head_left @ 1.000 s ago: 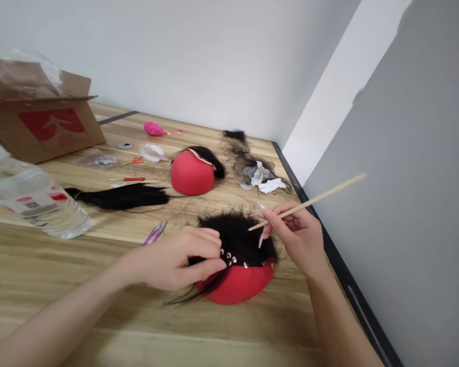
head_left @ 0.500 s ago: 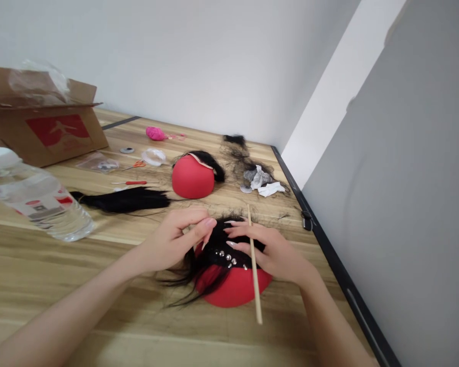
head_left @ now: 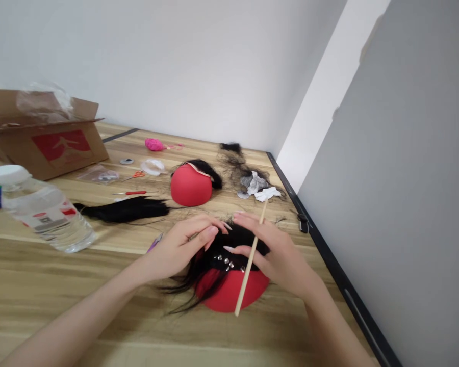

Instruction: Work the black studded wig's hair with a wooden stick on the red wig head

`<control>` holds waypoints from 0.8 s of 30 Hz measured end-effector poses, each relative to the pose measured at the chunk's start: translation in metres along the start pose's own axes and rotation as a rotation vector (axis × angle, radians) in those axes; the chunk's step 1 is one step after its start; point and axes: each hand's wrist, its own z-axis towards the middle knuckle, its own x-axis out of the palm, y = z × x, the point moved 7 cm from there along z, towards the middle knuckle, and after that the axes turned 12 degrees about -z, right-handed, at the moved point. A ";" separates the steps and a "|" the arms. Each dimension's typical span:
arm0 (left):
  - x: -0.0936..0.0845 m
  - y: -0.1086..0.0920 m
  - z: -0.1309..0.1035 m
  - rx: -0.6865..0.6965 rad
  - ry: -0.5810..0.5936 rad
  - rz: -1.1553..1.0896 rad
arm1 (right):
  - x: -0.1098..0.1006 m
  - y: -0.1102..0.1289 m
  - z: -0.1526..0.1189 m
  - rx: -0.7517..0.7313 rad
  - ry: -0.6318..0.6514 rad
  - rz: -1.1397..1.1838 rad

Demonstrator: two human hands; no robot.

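Note:
On the table before me stands a red dome-shaped head form point(head_left: 233, 295) with black hair point(head_left: 239, 237) on its top and long strands spilling to the left. Several silver pins point(head_left: 226, 261) show across its front. My left hand point(head_left: 181, 244) is curled over the hair's left side, thumb and fingers close together; what they pinch is hidden. My right hand point(head_left: 277, 252) is over the right side, with a thin wooden stick point(head_left: 246, 280) lodged between its fingers, slanting down over the red form. A purple object point(head_left: 154, 243) is partly hidden behind my left hand.
A second red form point(head_left: 191, 186) with hair stands farther back. To the left are a black hair bundle point(head_left: 126, 209), a water bottle point(head_left: 48, 216), a cardboard box point(head_left: 61, 150) and orange-handled scissors point(head_left: 137, 175). Crumpled tissue point(head_left: 254, 182) and loose hair lie at back right.
The stick in my right hand has swung, its lower end moving left and its upper end right. My left fingers have stretched farther right over the hair. The view has shifted slightly.

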 end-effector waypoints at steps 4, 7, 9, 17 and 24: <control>0.008 -0.005 -0.004 0.042 0.041 0.034 | -0.001 0.024 -0.005 -0.115 -0.004 -0.057; 0.015 -0.008 -0.006 0.065 0.089 0.050 | 0.003 0.031 -0.005 -0.143 -0.036 -0.126; 0.020 -0.008 -0.007 0.061 0.113 0.061 | 0.007 0.032 -0.004 -0.171 -0.066 -0.133; 0.022 -0.002 -0.010 0.075 0.071 0.208 | 0.008 0.017 0.001 -0.179 -0.080 -0.059; 0.024 -0.021 -0.011 0.236 0.247 -0.030 | 0.005 -0.019 0.008 -0.040 -0.065 0.151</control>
